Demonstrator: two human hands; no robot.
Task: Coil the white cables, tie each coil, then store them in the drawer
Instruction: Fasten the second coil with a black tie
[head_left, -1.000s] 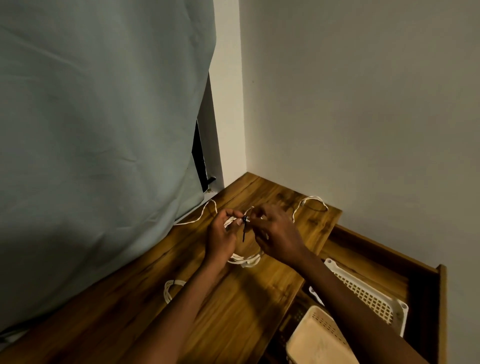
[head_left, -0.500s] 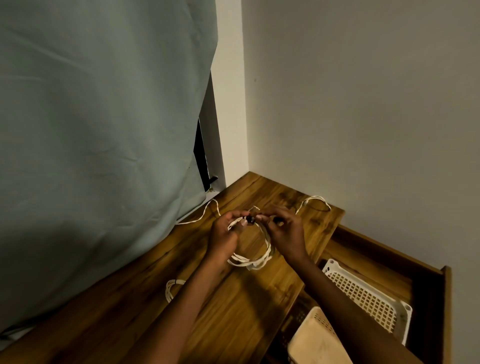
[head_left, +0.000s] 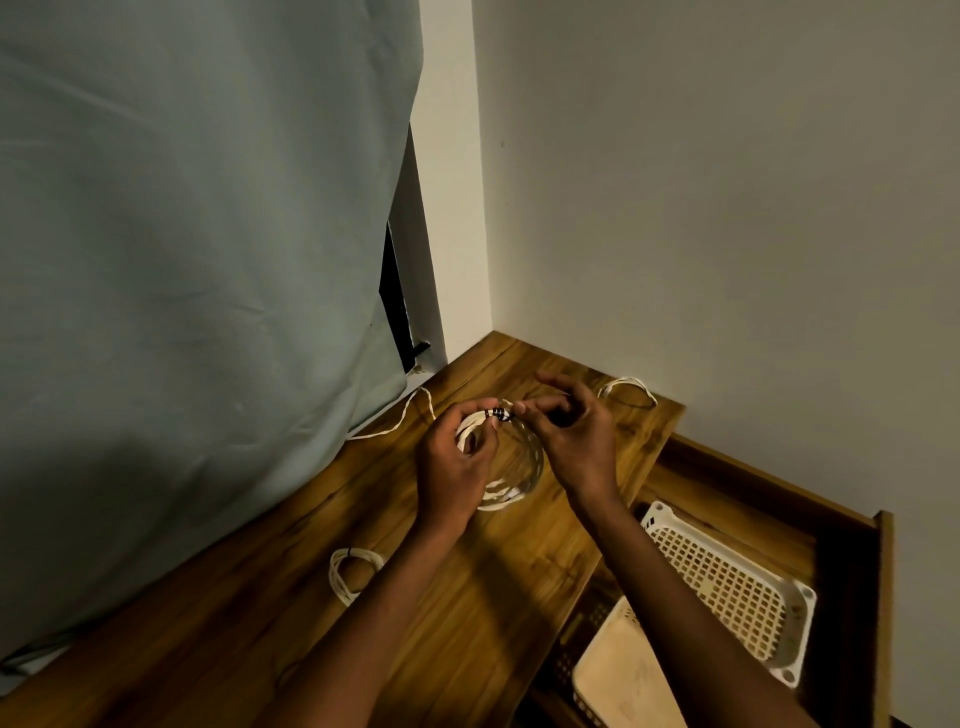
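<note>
Here, head view, centre of the frame: left hand (head_left: 454, 470) curled round the left side of a white cable coil (head_left: 511, 470), thumb and fingers gripping the bundled strands near the top. Right hand (head_left: 574, 441) just beside it, thumb and forefinger pinching a dark tie (head_left: 498, 413) wrapped in several turns round the top of the coil, remaining fingers raised and loosely spread. Coil held just above the wooden bench (head_left: 467, 597), lower loops hanging between the two wrists.

Lower left of centre: second white coil (head_left: 350, 569) lying flat on the bench, bound with a small dark tie at its top, partly hidden by the left forearm. Upper centre, near the wall corner: loose white cable (head_left: 626, 387) curving across the far edge of the bench; another loose strand (head_left: 402, 415) trailing left toward a pale green curtain (head_left: 197, 260) filling the upper left.

Lower right: open wooden drawer (head_left: 831, 545) holding a white perforated basket (head_left: 727, 587), a second basket (head_left: 628, 680) nearer the bottom edge, partly covered by the right forearm.
</note>
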